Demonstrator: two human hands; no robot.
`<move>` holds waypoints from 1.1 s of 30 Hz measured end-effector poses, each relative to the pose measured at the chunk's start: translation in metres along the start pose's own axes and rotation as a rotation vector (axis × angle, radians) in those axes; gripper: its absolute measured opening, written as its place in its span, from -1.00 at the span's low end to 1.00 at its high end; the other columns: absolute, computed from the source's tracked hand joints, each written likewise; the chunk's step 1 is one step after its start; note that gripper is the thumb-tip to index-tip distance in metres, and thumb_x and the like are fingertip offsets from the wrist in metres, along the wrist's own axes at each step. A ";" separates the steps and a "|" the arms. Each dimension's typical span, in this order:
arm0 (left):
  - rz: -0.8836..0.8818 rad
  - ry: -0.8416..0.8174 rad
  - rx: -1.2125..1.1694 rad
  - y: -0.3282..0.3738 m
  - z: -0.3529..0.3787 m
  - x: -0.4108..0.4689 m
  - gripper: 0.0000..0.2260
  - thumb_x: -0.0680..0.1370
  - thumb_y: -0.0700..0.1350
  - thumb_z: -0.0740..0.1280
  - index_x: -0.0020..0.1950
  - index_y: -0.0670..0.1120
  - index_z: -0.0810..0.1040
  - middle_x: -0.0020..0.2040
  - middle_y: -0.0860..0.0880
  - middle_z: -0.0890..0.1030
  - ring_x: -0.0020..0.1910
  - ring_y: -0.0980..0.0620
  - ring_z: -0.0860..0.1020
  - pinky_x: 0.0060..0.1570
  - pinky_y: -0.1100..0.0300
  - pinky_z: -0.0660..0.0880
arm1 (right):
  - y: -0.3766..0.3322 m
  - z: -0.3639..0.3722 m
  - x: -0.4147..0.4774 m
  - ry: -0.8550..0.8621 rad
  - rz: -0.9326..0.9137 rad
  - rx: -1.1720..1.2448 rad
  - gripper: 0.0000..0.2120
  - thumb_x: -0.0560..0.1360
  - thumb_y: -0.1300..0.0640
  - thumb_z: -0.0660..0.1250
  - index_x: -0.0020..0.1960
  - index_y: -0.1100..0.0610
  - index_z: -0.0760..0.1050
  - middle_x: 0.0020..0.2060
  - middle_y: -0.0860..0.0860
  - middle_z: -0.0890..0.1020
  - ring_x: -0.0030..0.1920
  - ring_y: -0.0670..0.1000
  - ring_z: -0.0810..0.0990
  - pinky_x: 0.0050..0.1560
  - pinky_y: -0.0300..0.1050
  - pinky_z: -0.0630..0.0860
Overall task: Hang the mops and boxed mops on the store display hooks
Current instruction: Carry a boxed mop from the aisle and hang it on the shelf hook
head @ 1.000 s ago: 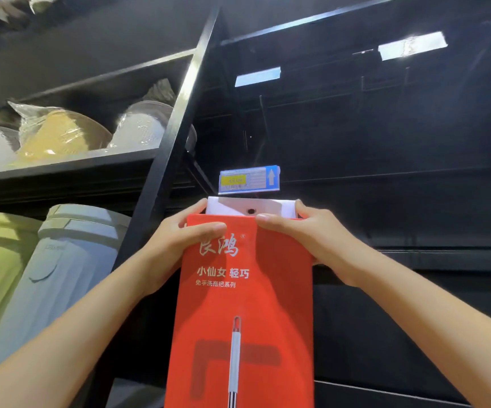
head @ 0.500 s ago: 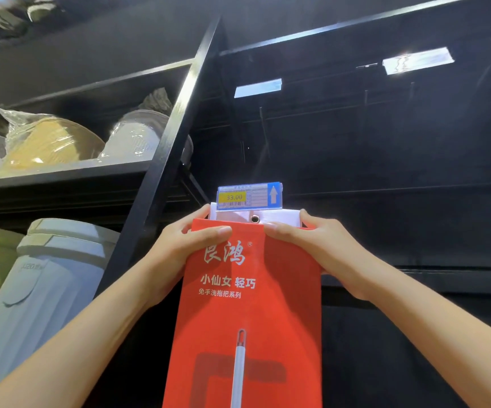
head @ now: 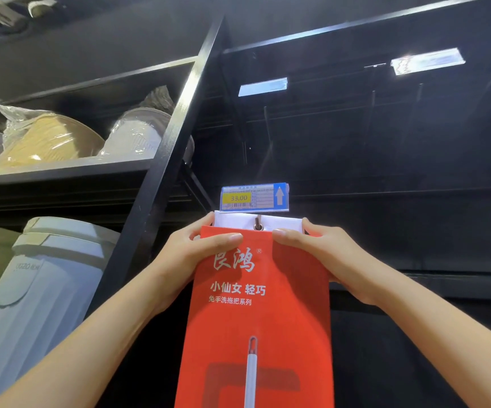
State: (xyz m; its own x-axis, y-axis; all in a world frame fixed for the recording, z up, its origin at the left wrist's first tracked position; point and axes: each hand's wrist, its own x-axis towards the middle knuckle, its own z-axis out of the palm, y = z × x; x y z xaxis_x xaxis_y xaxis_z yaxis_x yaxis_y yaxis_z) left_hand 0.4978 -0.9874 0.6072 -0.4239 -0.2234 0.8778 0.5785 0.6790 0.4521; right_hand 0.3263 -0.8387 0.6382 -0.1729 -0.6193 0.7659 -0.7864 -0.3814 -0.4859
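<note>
Beneath the price tag, both hands, left hand and right hand, gripped the red boxed mop, steadying its white tab on the display hook.

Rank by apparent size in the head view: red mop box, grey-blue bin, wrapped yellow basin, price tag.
1. red mop box and grey-blue bin: alike, both cropped.
2. wrapped yellow basin.
3. price tag.
</note>
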 end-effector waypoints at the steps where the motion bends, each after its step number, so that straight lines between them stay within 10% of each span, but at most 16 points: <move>1: -0.018 0.015 0.015 -0.002 0.001 0.000 -0.55 0.36 0.01 0.49 0.24 0.06 0.58 0.03 -0.18 0.69 -0.06 -0.15 0.69 -0.07 0.02 0.60 | 0.004 0.001 0.000 0.006 0.020 0.012 -0.41 0.20 -0.29 0.52 0.17 -0.13 0.53 -0.04 -0.02 0.73 -0.07 0.01 0.72 0.00 0.02 0.61; 5: -0.090 0.059 0.072 -0.015 0.007 0.002 -0.53 0.35 0.06 0.54 0.23 0.04 0.57 -0.01 -0.13 0.71 -0.05 -0.15 0.70 0.10 -0.14 0.58 | 0.020 0.004 0.001 -0.013 0.088 0.044 -0.52 0.11 -0.34 0.48 -0.07 -0.14 0.54 -0.01 -0.05 0.72 -0.02 0.02 0.71 0.13 0.09 0.59; 10: -0.167 0.282 0.038 -0.035 0.019 0.012 -0.01 0.12 0.14 0.55 0.52 0.04 0.30 -0.06 -0.05 0.72 -0.13 -0.03 0.72 -0.05 0.05 0.60 | 0.034 0.002 0.015 0.010 0.163 0.006 -0.15 0.09 -0.40 0.51 0.27 0.00 0.48 -0.05 0.06 0.73 -0.04 0.13 0.72 0.04 0.14 0.63; 17: -0.175 0.398 0.157 -0.060 0.026 0.026 -0.19 0.34 0.13 0.53 0.53 0.07 0.29 0.01 -0.03 0.67 -0.11 0.07 0.69 -0.11 0.21 0.56 | 0.046 0.006 0.032 0.135 0.189 -0.345 -0.13 0.06 -0.56 0.36 0.09 0.09 0.52 -0.07 0.07 0.64 -0.19 0.09 0.69 -0.22 -0.01 0.67; 20: -0.206 0.430 0.099 -0.071 0.032 0.025 -0.14 0.42 0.11 0.48 0.59 0.04 0.09 -0.04 -0.06 0.68 -0.15 0.05 0.69 -0.23 0.23 0.55 | 0.048 0.011 0.032 0.308 0.088 -0.699 -0.14 0.13 -0.64 0.20 0.07 0.03 0.54 -0.03 -0.01 0.63 -0.04 0.06 0.63 -0.07 -0.04 0.58; 24: -0.211 0.487 0.091 -0.084 0.041 0.021 -0.17 0.47 0.16 0.41 0.60 0.05 0.02 0.02 0.02 0.63 -0.13 0.07 0.66 -0.26 0.24 0.54 | 0.064 0.020 0.027 0.289 0.146 -0.522 0.01 0.18 -0.59 0.26 0.47 -0.05 0.27 0.35 0.03 0.49 0.31 0.12 0.49 0.23 0.05 0.48; 29: -0.267 0.571 0.195 -0.085 0.043 0.022 -0.08 0.38 0.31 0.41 0.59 0.03 0.06 0.07 0.05 0.59 0.00 0.05 0.61 0.14 0.05 0.53 | 0.068 0.028 0.023 0.341 0.183 -0.242 -0.08 0.19 -0.50 0.39 0.33 0.07 0.35 0.26 0.07 0.52 0.23 0.12 0.53 0.16 0.04 0.53; 33: -0.357 0.601 0.550 -0.067 0.045 0.019 -0.05 0.37 0.40 0.36 0.59 0.03 0.04 0.49 -0.14 0.32 0.43 -0.18 0.36 0.38 -0.12 0.35 | 0.064 0.035 0.014 0.334 0.290 -0.202 -0.05 0.25 -0.50 0.34 0.37 0.15 0.31 0.30 0.13 0.47 0.26 0.16 0.50 0.12 0.00 0.49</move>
State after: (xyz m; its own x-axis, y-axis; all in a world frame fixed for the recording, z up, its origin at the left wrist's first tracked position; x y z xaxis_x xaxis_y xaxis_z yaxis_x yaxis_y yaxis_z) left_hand 0.4198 -1.0059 0.5864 0.0120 -0.7101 0.7040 -0.0006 0.7040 0.7102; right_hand 0.2945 -0.8952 0.6029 -0.5565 -0.4139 0.7204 -0.7715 -0.0642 -0.6329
